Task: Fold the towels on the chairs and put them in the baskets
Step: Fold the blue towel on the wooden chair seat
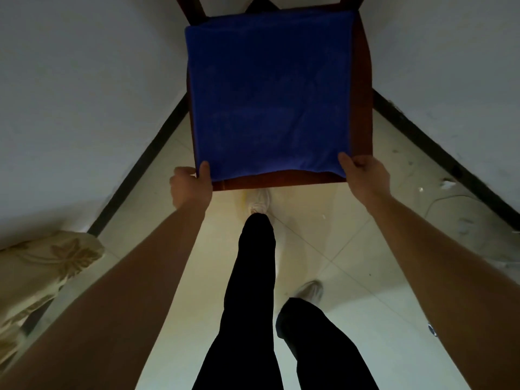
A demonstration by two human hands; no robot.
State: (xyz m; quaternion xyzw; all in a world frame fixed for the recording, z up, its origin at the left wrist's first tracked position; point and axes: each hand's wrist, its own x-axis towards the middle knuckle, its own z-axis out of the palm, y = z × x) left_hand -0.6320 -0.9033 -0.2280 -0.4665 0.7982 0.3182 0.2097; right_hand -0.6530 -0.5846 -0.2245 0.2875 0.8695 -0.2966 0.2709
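Note:
A blue towel (270,91) lies flat on the seat of a dark red wooden chair (363,114), covering nearly all of it. My left hand (191,184) pinches the towel's near left corner, thumb on top. My right hand (364,173) pinches the near right corner the same way. Both hands are at the chair's front edge. No basket is in view.
The chair stands in a corner between two white walls with black skirting (138,164). A floral patterned cushion or sofa arm (42,266) juts in at the lower left. My legs in black trousers (250,291) stand on the pale tiled floor. Small scraps lie on the floor at right.

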